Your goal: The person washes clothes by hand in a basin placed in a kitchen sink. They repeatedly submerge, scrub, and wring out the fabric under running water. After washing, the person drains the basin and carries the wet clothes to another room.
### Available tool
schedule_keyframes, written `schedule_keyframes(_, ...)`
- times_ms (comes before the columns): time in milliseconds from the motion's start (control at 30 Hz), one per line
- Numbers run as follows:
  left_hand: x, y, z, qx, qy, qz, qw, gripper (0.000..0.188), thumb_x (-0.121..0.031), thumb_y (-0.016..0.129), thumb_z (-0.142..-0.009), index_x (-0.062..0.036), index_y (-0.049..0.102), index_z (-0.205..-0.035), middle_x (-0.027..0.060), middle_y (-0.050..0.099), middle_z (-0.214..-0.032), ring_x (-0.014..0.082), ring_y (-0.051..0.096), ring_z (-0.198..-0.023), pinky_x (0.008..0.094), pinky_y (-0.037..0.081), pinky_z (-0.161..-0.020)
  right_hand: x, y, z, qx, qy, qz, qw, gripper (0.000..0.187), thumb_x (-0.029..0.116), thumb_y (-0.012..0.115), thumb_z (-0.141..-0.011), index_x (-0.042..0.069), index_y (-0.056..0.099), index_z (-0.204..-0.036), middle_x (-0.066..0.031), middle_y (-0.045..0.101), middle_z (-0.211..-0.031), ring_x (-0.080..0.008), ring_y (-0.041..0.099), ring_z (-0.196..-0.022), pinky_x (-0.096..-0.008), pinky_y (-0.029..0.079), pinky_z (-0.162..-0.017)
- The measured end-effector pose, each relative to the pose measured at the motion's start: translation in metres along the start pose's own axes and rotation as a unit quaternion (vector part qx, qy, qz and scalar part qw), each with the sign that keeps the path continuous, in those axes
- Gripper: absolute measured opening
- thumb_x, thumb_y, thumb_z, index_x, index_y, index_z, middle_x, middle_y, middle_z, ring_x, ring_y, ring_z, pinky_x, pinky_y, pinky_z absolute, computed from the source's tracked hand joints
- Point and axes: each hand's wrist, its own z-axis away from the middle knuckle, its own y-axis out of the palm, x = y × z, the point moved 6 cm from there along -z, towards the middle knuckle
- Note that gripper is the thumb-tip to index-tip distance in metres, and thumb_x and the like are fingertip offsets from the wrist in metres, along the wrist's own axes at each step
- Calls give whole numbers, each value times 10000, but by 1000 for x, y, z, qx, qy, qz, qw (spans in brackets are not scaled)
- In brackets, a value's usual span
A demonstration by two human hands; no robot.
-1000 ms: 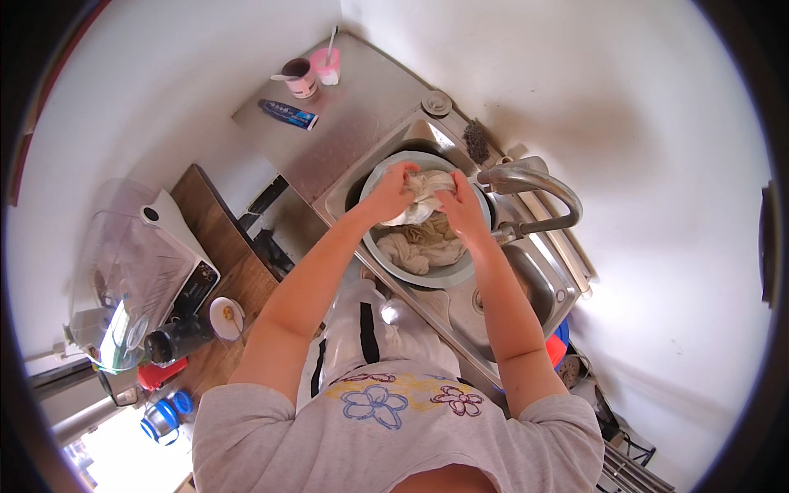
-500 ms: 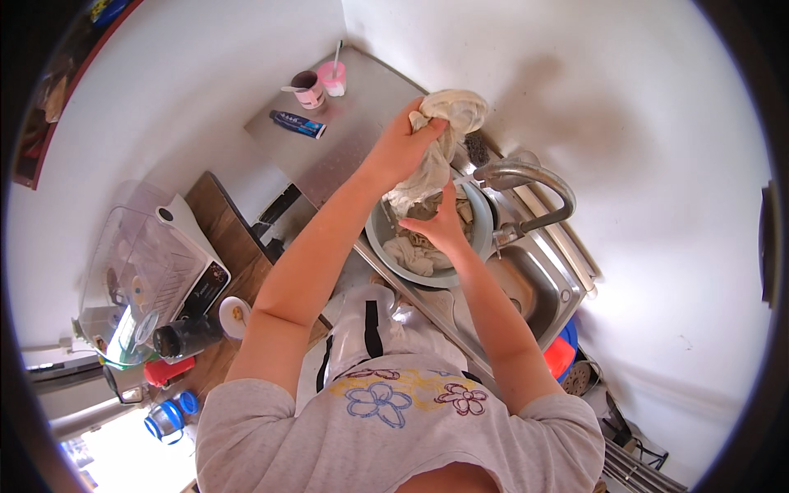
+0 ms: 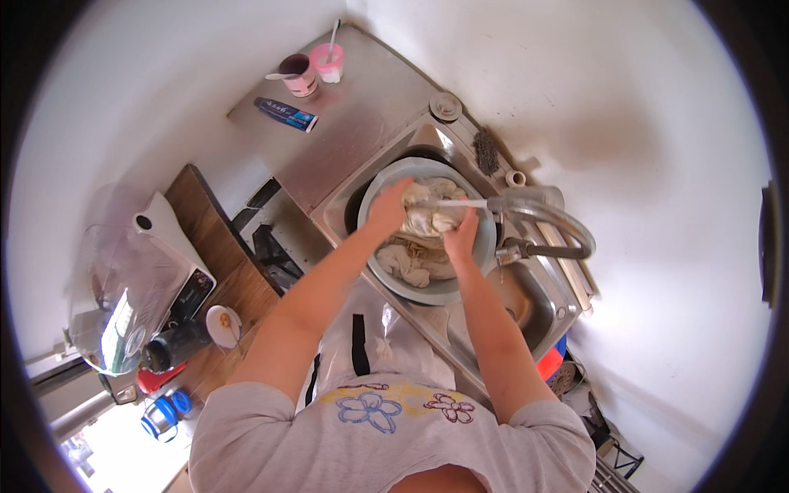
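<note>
A pale cream, wet cloth [image 3: 429, 218] lies bunched in a round grey-blue basin [image 3: 421, 293] set in the sink. My left hand [image 3: 389, 207] is closed on the cloth's left side, with its fingertips partly hidden in the folds. At the right side, my right hand [image 3: 462, 235] grips the same cloth between thumb and fingers. Water runs from the curved metal faucet [image 3: 577, 235] onto the bundle between my hands. Another crumpled piece of light fabric [image 3: 403, 263] rests in the near part of the basin, in murky water.
Right of the basin is a second sink bowl [image 3: 518, 306]. A dark scrubber [image 3: 486, 152] sits by the wall. On the far steel counter are a toothpaste tube [image 3: 285, 114], a pink cup [image 3: 329, 63] with a toothbrush, and another cup [image 3: 298, 76]. A clear-lidded appliance [image 3: 136, 279] stands left.
Both hands have come down; the cloth, held up above the basin's far side before, now rests in the basin under the faucet's stream. My right hand has closed on it.
</note>
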Motion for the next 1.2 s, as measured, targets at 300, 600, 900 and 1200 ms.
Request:
schedule_keyframes(300, 62, 115, -14, -55, 90, -265, 958, 742, -104, 698, -739, -166, 363, -1399, 215, 216, -1465, 461, 252, -1318, 552, 341, -1018, -65, 61, 10, 70, -197, 353, 912, 792, 162, 753, -678, 276, 408, -1382, -169, 337, -1359, -404, 316, -1248, -595, 291, -988)
schedule_keyframes(600, 119, 150, -28, 62, -110, -217, 968, 398, -92, 429, -908, -134, 437, -1304, 232, 444, -1299, 403, 472, -1189, 460, 441, -942, -102, 104, -35, 134, -100, 452, 876, 256, 104, 531, -864, 162, 611, -1100, -135, 604, -1057, -330, 585, -989, -446, 464, -812)
schedule_keyframes(900, 143, 158, -54, 229, -131, -280, 923, 537, -159, 452, -900, -135, 322, -1421, 261, 505, -1273, 343, 522, -1171, 414, 446, -957, -97, 106, -55, 216, -72, 327, 917, 426, 177, 578, -863, 123, 505, -1279, -167, 606, -1166, -374, 578, -1052, -420, 479, -887)
schedule_keyframes(1200, 49, 76, 5, 70, -393, 254, 881, 855, -409, 637, -804, -150, 178, -1478, 191, 78, -1527, 447, 337, -1295, 469, 451, -950, 30, 4, -8, 131, -159, 100, 974, 473, -95, 544, -713, 103, 560, -1142, -111, 601, -1085, -262, 590, -951, -327, 463, -743)
